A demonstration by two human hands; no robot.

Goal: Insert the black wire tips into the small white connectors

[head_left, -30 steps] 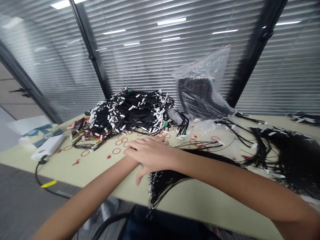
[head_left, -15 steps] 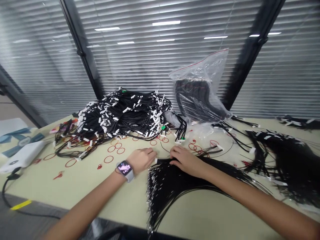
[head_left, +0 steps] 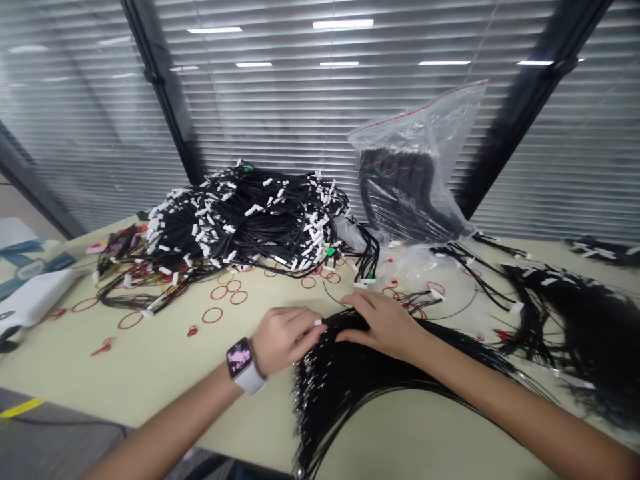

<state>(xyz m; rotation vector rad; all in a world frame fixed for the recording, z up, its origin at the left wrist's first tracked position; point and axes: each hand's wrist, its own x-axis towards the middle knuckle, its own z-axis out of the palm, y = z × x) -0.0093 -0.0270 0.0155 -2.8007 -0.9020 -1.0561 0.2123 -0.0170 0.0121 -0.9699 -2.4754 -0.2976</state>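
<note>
A fan of black cables (head_left: 360, 373) with small silvery tips lies on the table in front of me. My left hand (head_left: 285, 337), wearing a watch (head_left: 240, 360), is closed at the cables' upper left corner. Its thumb and forefinger pinch a white connector (head_left: 319, 323) at the end of a black cable. Over the top edge of the cables rests my right hand (head_left: 387, 327). Its thumb and fingers are spread apart on either side of the upper strands. Part of the cables is hidden beneath it.
Behind lies a large heap of black cables with white connectors (head_left: 250, 220). Beside it stands a clear zip bag (head_left: 415, 180) of cables. Red rubber bands (head_left: 213, 315) are scattered about. More black cables (head_left: 590, 327) lie at right, and a white device (head_left: 37, 300) sits at left.
My left hand has moved onto the cable end and pinches the white connector. My right hand's thumb and fingers have spread wider. The view has shifted slightly.
</note>
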